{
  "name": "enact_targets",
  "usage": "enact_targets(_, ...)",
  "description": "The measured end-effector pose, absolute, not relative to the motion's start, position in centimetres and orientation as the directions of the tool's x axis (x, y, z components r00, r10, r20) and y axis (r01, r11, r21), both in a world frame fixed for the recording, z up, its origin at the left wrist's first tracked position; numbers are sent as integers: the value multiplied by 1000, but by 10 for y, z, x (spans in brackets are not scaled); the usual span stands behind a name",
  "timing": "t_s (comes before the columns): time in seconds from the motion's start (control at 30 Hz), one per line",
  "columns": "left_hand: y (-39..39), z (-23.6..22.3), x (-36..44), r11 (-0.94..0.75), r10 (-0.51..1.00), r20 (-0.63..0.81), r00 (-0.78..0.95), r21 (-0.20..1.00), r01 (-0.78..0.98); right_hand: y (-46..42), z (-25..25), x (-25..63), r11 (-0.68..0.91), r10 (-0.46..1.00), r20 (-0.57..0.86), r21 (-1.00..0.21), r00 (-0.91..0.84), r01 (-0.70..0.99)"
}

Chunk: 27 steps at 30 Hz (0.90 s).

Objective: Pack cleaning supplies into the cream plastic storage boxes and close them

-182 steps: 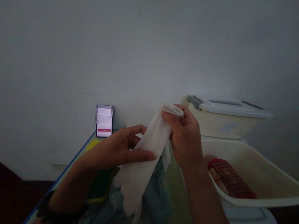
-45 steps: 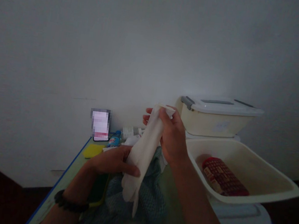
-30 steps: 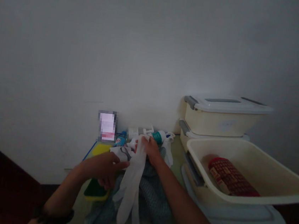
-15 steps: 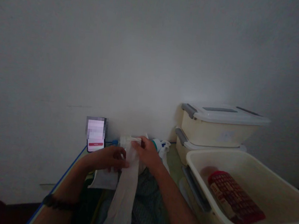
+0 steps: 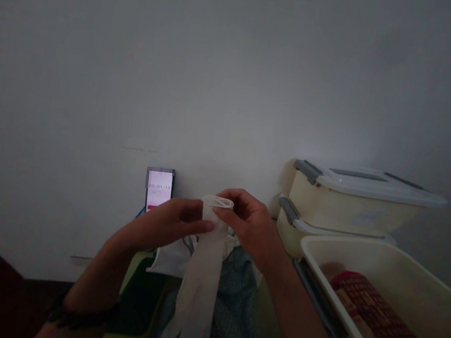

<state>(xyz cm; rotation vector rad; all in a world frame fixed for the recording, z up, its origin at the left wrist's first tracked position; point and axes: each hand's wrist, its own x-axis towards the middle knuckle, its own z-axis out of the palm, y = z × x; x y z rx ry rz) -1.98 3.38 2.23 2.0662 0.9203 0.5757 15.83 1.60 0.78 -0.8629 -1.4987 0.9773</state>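
Note:
A white rubber glove (image 5: 201, 279) hangs limp in front of me, cuff at the top, fingers pointing down. My left hand (image 5: 163, 228) pinches the cuff from the left and wears a dark bead bracelet at the wrist. My right hand (image 5: 249, 226) pinches the same cuff from the right, holding its rim open. Both hands are raised above a blue-grey mesh cloth (image 5: 235, 304) that lies on the table under the glove.
A phone (image 5: 159, 189) with a lit screen leans against the wall. Two lidded cream boxes (image 5: 351, 203) are stacked at the right, with an open cream tub (image 5: 418, 286) holding a red packet (image 5: 375, 316) in front. A white cloth (image 5: 171, 257) lies by the mesh cloth.
Both hands have risen from the table with the glove, which now hangs by its cuff. The view has shifted slightly left, so the boxes sit further right.

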Motion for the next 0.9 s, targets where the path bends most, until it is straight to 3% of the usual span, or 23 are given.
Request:
enact_targets(0.3, 16, 42, -25, -544, 825, 376, 422, 731, 413, 7, 14, 156, 423, 885, 426, -904, -187, -54)
enact_targets(0.53, 15, 42, -27, -556, 824, 429, 370, 739, 381, 1, 15, 155, 525, 833, 528, -849, -162, -67)
enact_targets(0.9, 27, 25, -9, -415, 873, 334, 354, 892, 180, 16, 8, 161, 493, 870, 489, -867, -67, 72)
